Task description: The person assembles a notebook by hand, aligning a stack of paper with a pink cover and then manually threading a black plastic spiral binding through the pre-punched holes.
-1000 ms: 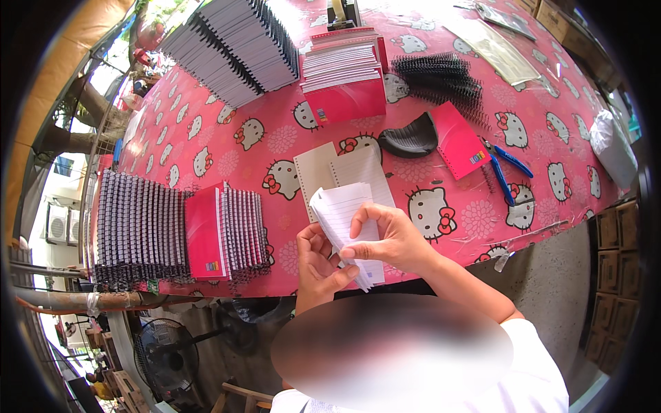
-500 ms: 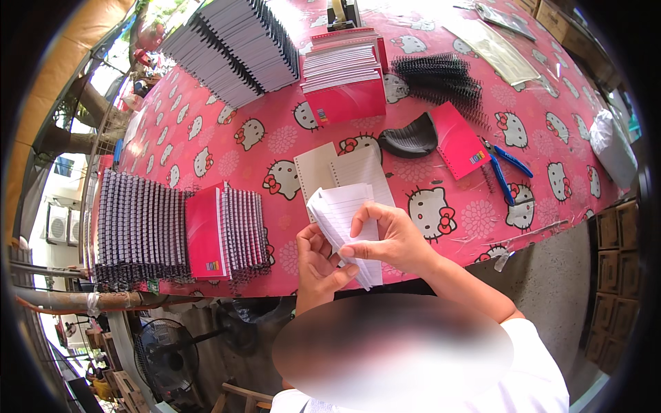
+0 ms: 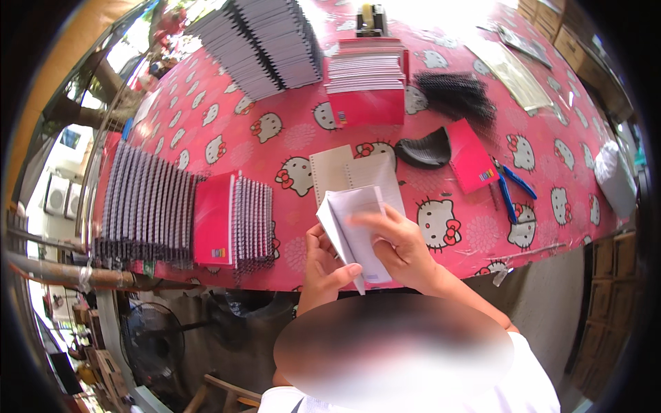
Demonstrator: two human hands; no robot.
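Note:
I hold a stack of white punched pages (image 3: 351, 224) in both hands above the near edge of a table with a pink cartoon-cat cloth (image 3: 227, 141). My left hand (image 3: 329, 265) grips the stack's lower left edge from beneath. My right hand (image 3: 399, 241) lies across its right side, fingers on the top sheet. Just behind the stack, loose punched sheets (image 3: 348, 172) lie flat on the cloth.
Left of me sit finished spiral notebooks with red covers (image 3: 231, 220) and a long fanned row of bound notebooks (image 3: 141, 206). Farther back are fanned notebook stacks (image 3: 258, 41), red-covered page piles (image 3: 365, 79), black binding coils (image 3: 451, 93), a red cover (image 3: 471, 155) and blue-handled pliers (image 3: 509, 189).
The page stack has tilted and shifted slightly in my hands, with my right fingers sliding over the top sheet. Everything on the table stays put.

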